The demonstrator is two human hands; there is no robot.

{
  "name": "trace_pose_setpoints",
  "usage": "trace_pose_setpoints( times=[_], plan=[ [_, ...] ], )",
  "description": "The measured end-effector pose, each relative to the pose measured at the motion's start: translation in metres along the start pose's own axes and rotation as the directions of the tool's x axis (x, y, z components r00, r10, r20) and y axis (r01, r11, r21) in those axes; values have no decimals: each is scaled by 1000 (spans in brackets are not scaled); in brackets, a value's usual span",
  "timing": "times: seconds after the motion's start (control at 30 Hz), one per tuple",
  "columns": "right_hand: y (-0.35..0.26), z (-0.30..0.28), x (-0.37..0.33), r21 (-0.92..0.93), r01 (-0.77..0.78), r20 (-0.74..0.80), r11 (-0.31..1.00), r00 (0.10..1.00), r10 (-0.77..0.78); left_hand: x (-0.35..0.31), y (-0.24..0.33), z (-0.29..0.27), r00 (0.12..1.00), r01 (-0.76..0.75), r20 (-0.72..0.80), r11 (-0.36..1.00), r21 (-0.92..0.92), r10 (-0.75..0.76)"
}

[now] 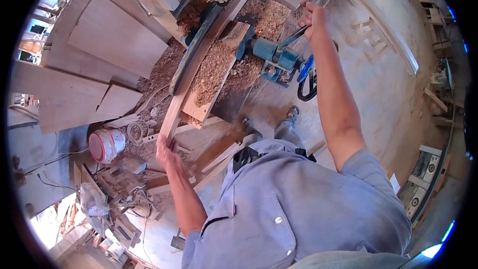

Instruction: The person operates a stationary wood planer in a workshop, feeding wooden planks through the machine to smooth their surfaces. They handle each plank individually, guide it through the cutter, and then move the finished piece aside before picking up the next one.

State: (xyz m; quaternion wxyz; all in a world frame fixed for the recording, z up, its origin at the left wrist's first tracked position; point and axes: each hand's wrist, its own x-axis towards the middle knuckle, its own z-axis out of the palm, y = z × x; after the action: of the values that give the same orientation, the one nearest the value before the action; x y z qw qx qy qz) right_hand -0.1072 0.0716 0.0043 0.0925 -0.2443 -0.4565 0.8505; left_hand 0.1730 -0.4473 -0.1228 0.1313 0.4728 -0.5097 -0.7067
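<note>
A long wooden plank (191, 77) runs along a dark curved guard or fence (196, 47) on a woodworking machine. My left hand (169, 155) is closed round the plank's near end, thumb on its right side. Up at the right, my right hand (314, 20) has its fingers curled at the end of a blue lever (293, 39); the lever's tip is hidden by the hand. That lever joins a blue clamp-like machine part (276, 54), which reaches toward the plank. Wood shavings (211, 72) heap over a pale board (198, 112) beside the plank.
Large plywood sheets (114, 35) lean at the left. A white and red bucket (106, 145) stands by a coiled hose (135, 133). Scrap wood and cables clutter the lower left. A black looped handle (307, 89) hangs below the blue part. Long timbers (383, 25) lie at the right.
</note>
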Motion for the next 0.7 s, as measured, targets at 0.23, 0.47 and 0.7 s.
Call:
trace_pose_setpoints(
  times=[0.23,0.47,0.7],
  plan=[
    [0,-2,3,-31,-27,31,999,999,28,-3,0,85,992,-26,122,997,75,17],
    [0,-6,0,-5,-24,48,1000,999,25,-6,-5,108,992,-48,121,999,-4,48],
    [-5,-1,-9,-58,-16,63,998,998,20,-14,0,106,974,-227,69,952,207,217]
  ],
)
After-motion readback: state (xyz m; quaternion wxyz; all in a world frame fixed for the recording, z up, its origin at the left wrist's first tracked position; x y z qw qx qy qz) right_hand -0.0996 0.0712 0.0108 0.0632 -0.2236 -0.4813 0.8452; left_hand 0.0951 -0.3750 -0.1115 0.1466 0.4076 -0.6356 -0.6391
